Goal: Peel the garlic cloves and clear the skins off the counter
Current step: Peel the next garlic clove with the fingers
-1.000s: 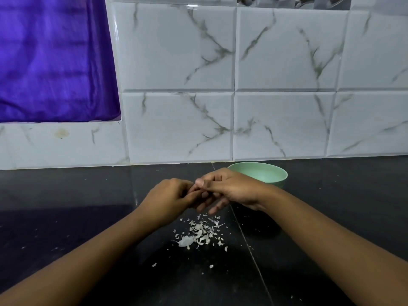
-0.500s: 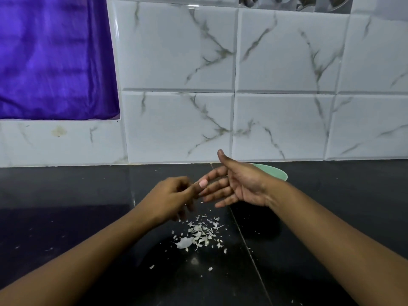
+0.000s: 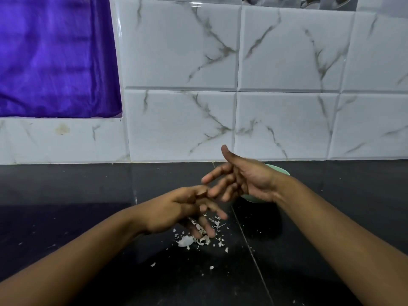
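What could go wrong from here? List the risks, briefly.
1. The left hand hovers with spread fingers over the skin pile. A careless sweep could scatter the light flakes. Some stray flakes lie apart from the pile.
2. The right hand is open, close in front of the green bowl, and might knock it.
3. Flakes beside the counter seam may lodge in it.
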`<action>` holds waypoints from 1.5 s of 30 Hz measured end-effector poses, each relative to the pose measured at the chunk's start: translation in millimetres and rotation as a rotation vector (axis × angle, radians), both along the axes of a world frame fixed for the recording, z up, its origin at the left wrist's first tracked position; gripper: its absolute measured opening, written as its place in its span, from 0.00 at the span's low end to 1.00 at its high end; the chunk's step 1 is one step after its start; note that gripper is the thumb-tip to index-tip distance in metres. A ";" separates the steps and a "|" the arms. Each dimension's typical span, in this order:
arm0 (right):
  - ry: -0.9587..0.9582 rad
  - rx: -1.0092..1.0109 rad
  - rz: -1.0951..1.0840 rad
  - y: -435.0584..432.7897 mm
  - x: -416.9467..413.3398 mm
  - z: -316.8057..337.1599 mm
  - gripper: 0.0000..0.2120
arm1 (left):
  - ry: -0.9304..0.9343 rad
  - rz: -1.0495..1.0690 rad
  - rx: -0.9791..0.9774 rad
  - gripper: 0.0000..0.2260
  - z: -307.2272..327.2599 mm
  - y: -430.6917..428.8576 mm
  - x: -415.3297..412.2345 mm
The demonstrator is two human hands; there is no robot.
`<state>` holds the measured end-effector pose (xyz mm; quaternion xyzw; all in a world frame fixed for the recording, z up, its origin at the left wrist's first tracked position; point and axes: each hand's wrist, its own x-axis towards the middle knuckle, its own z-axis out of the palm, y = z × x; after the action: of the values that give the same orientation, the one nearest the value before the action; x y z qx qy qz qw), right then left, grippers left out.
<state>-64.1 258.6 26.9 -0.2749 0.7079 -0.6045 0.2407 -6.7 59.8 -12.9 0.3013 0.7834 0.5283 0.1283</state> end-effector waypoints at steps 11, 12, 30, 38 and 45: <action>0.256 0.185 -0.107 -27.7 15.6 -13.9 0.32 | 0.637 0.558 -0.434 0.19 1.6 -3.6 -13.7; 0.212 0.149 -0.102 -26.3 14.8 -11.9 0.32 | 0.657 0.527 -0.426 0.16 3.1 -2.1 -12.4; 0.326 0.106 -0.267 -32.6 0.2 -28.1 0.06 | 0.682 0.365 -0.644 0.13 15.4 -40.0 -23.5; 0.839 0.536 -0.420 -54.6 -17.8 -34.6 0.06 | 0.565 0.551 -0.672 0.18 15.3 -38.0 -20.5; 0.841 0.811 -0.299 -81.1 -43.4 -44.8 0.09 | 0.490 0.548 -0.566 0.28 7.6 -48.5 -30.3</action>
<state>-107.5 177.4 -17.9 -0.2743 0.9474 -0.1532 -0.0618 -37.0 11.3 -5.3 0.1523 0.9547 0.2213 -0.1277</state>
